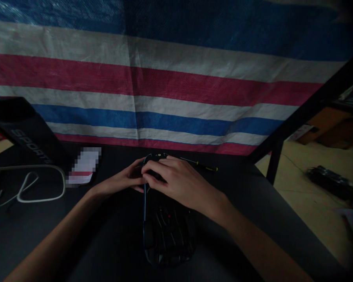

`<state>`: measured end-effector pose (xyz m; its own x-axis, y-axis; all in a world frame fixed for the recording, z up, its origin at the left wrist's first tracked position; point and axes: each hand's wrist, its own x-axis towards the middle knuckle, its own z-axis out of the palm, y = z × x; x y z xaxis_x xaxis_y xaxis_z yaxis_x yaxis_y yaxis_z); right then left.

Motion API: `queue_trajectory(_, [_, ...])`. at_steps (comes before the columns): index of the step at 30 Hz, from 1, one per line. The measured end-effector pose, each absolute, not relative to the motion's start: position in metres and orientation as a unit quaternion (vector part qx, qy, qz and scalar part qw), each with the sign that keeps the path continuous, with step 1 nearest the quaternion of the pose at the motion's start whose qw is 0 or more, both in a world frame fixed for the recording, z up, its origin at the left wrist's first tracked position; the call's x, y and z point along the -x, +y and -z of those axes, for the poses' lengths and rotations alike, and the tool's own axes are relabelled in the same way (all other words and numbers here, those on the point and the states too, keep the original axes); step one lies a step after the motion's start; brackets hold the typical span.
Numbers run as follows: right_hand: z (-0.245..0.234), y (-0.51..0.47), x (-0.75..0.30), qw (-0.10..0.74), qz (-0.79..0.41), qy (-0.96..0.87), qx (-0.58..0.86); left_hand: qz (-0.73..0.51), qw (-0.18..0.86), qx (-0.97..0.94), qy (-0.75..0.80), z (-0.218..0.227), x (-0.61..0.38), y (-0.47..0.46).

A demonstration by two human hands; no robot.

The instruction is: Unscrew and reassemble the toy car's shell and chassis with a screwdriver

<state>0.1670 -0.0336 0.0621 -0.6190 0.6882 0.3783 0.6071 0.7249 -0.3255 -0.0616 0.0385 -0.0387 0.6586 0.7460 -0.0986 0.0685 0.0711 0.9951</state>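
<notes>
A dark toy car (pixel 170 235) with a blue edge lies on the black table, apparently with its underside up. A small red spot shows near its middle. My left hand (pixel 131 178) grips the car's far left side, its fingers curled against the edge. My right hand (pixel 176 180) reaches over the far part of the car. Its thumb and fingers are pinched together at the left edge, close to my left fingertips. Whatever is between them is too small or hidden to make out. Just beyond my right hand lies a thin screwdriver (pixel 210 168) with a black and yellow handle.
A phone (pixel 84 166) with a blurred screen lies to the left. Farther left are a white cable (pixel 44 200) and a black box (pixel 26 133) marked SPORTS. A striped tarpaulin (pixel 170 86) hangs behind the table. A black frame post (pixel 274 160) stands at the right edge.
</notes>
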Motion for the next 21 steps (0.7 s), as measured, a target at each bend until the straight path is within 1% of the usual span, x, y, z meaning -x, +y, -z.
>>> queue_trajectory(3, [-0.0632, -0.0339, -0.1667, 0.253, -0.085, -0.898, 0.349, -0.260, 0.653, -0.636, 0.319, 0.0366, 0.0616, 0.0370])
queue_trajectory(7, [-0.0637, -0.0357, -0.1640, 0.228, -0.074, -0.884, 0.401, -0.257, 0.660, -0.631, 0.315, 0.0368, 0.0621, 0.0374])
queue_trajectory(11, [-0.0638, -0.0360, -0.1620, 0.252, -0.082, -0.887, 0.377, -0.256, 0.660, -0.636, 0.308, 0.0385, 0.0629, 0.0390])
queue_trajectory(15, [-0.0626, -0.0330, -0.1610, 0.237, -0.102, -0.872, 0.417, -0.248, 0.659, -0.630, 0.329, 0.0386, 0.0635, 0.0395])
queue_trajectory(19, [-0.0626, -0.0318, -0.1618, 0.266, -0.120, -0.878, 0.379, -0.256, 0.657, -0.637, 0.311, 0.0358, 0.0629, 0.0387])
queue_trajectory(21, [-0.0631, -0.0322, -0.1626, 0.260, -0.121, -0.881, 0.377, -0.257, 0.657, -0.636, 0.312, 0.0341, 0.0623, 0.0382])
